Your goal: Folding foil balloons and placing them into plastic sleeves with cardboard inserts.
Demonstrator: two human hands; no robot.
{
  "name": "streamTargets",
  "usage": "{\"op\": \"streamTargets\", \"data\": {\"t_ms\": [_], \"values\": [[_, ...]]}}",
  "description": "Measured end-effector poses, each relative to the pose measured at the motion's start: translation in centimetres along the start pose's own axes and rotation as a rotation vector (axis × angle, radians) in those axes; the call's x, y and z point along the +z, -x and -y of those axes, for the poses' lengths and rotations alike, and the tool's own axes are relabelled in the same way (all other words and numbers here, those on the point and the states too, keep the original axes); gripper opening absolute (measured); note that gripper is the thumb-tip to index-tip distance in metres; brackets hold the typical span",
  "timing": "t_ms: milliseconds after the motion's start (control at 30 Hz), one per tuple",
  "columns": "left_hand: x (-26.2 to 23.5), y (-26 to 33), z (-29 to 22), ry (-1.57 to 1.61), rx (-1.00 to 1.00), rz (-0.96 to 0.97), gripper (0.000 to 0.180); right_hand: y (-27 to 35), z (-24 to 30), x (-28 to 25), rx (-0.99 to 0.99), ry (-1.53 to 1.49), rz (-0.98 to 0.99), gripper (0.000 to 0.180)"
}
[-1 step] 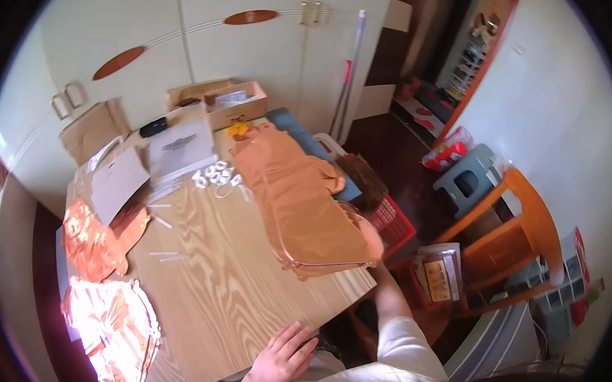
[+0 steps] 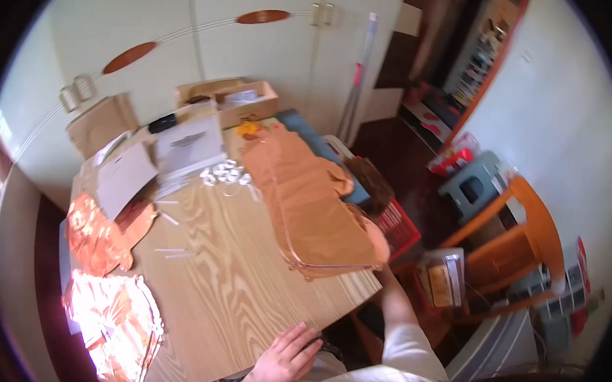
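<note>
A stack of flat orange-brown foil pieces (image 2: 303,208), like deflated foil balloons, lies along the right side of the wooden table (image 2: 215,299). My right hand (image 2: 378,244) reaches its near right corner. The foil covers part of that hand, and its fingers do not show clearly. At the table's front edge, my left hand (image 2: 287,356) rests with fingers stretched out and nothing in it. Shiny copper-coloured foil (image 2: 116,332) lies at the near left, glaring in the light. Behind it is another crumpled orange foil piece (image 2: 97,233).
Small white rolls (image 2: 225,173) and thin white sticks (image 2: 174,253) lie mid-table. Grey sheets (image 2: 127,178), a flat light-grey pack (image 2: 191,145) and an open cardboard box (image 2: 248,107) stand toward the back. To the right are a wooden chair (image 2: 530,238), a blue-grey stool (image 2: 472,182) and a red crate (image 2: 398,224).
The whole view has shifted slightly, with the table's things a little further right. Both hands keep about the same places.
</note>
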State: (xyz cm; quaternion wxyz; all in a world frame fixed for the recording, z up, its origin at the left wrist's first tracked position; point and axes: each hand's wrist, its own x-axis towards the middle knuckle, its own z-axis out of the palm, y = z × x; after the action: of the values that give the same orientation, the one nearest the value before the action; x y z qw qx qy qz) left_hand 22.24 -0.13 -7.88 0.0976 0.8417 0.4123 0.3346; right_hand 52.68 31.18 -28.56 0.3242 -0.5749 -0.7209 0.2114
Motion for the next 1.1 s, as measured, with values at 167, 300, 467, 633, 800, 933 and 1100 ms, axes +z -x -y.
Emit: {"op": "streamTargets", "data": {"t_ms": [167,300,467,633,800,933,1100], "values": [[-5.6,1.1,1.9,-0.032,-0.044,-0.042,0.043,4.0,-1.2,-5.3,0.183,-0.247,-0.285,0.030],[-12.8,2.3,9.6,-0.470,-0.354,0.066,0.042,2.7,13.8,-14.2,-0.104,-0.122,-0.438,0.015],[-16.5,2.6,18.2,-0.647,-0.447,0.028,0.033,3.4,29.1,-12.1,-0.337,-0.330,-0.014,0.010],[-14.6,2.2,26.4,-0.830,-0.239,0.088,0.023,5.2,38.4,-5.3,-0.870,-0.070,0.247,0.012],[-13.2,-0.2,31.3,-0.870,-0.193,-0.022,0.011,8.0,39.9,-1.5,-0.881,-0.152,0.467,0.011],[-12.8,-3.4,33.9,-0.883,-0.223,-0.035,0.011,9.3,38.5,0.9,-0.793,-0.231,0.505,0.011],[-13.0,-4.9,37.2,-0.915,-0.259,-0.066,0.009,10.9,38.8,1.9,-0.747,-0.347,0.557,0.010]]}}
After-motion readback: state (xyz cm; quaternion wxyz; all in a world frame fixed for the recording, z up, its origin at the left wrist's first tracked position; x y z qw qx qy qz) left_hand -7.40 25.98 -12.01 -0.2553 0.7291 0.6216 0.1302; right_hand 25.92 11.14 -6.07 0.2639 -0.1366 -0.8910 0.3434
